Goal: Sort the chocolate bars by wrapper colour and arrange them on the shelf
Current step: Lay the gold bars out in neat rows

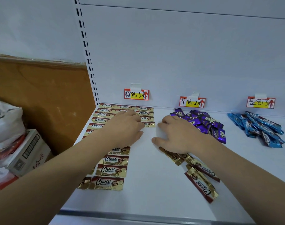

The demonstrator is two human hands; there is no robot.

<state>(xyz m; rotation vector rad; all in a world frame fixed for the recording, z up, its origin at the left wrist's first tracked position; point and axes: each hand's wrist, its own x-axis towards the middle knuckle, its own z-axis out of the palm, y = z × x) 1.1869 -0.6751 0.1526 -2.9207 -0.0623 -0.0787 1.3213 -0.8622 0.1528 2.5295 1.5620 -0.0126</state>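
Left of the brown wall panel (pixel 41 98): white plastic bag (pixel 5 120), with cardboard carton (pixel 29 153) just below it.

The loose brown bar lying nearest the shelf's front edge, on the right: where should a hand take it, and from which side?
Probably across the middle of the loose brown bar, pinched by its long edges from above. It lies flat and slanted on the shelf, partly overlapped by other bars at its far end, while its near, crimped end is free, so lifting there or mid-body avoids dragging them.

A white wall (pixel 33 26) rises above brown panelling (pixel 41 88), beside a slotted white shelving upright (pixel 85 46).
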